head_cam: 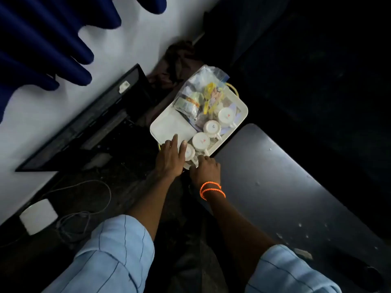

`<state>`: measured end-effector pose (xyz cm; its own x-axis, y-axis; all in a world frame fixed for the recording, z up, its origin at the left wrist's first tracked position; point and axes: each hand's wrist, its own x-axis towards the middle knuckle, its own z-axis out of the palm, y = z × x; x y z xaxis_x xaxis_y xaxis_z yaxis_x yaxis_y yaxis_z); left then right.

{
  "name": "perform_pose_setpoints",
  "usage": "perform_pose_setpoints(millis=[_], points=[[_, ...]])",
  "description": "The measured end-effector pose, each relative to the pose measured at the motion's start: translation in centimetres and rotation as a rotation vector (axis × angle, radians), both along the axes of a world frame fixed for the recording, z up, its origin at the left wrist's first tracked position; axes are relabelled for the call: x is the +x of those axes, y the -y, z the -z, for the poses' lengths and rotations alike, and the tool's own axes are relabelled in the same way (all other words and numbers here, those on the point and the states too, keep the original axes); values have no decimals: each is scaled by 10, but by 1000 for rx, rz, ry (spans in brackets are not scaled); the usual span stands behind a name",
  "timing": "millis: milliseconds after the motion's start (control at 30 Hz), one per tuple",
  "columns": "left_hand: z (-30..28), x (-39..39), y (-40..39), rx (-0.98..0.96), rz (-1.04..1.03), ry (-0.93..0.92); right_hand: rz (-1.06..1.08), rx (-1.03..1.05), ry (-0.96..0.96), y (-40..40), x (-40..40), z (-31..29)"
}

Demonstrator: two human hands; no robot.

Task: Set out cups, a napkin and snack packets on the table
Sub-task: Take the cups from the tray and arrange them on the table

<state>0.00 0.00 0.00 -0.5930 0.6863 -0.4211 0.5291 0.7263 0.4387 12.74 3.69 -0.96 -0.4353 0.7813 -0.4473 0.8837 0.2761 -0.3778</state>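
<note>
A white tray (pixel 243 108) lies low in front of me, beside a grey table (pixel 275 187). On it, several white cups stand upside down in a row, the nearest one (pixel 189 152) under my fingers and the farthest (pixel 226 116) by the right rim. A folded white napkin (pixel 175 125) lies on the tray's left half. A clear plastic bag of snack packets (pixel 203 92) fills the far end. My left hand (pixel 171 159) lies over the tray's near edge, fingertips touching the nearest cup. My right hand (pixel 206 172), with orange bands on the wrist, curls around the near corner.
A black flat screen (pixel 84 123) leans against the white wall at left. A white power adapter (pixel 38 215) and its looped cable (pixel 84 218) lie on the dark floor. Dark cloth (pixel 177 60) is bunched behind the tray. Blue curtain (pixel 42 39) hangs at top left.
</note>
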Motion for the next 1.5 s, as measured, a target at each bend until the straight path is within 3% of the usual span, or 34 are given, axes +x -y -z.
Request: perform_pose_setpoints(millis=[167,300,433,567,633,767,900,1033,1167,1500], points=[[19,-10,-8,-36,-115,240,195,-233,-89,-5,-14,10],[24,-8,-11,48,-390,432,367,-393,-187,-7,-24,12],[19,1,0,196,-624,452,599,-518,-315,-6,-20,3],[15,9,13,345,-664,450,822,-618,-532,-1,-6,-8],[11,17,15,382,-652,538,893,-620,-590,1,2,-14],[3,33,8,364,-494,801,987,-684,-692,-7,37,-19],[-1,56,-10,220,-300,998,971,-724,-750,-20,89,-19],[-13,99,-31,97,-38,1010,967,-678,-812,-28,149,-18],[-14,160,-53,32,124,949,1016,-496,-761,-30,209,-13],[70,313,-103,-119,520,887,1279,-159,-613,-18,334,47]])
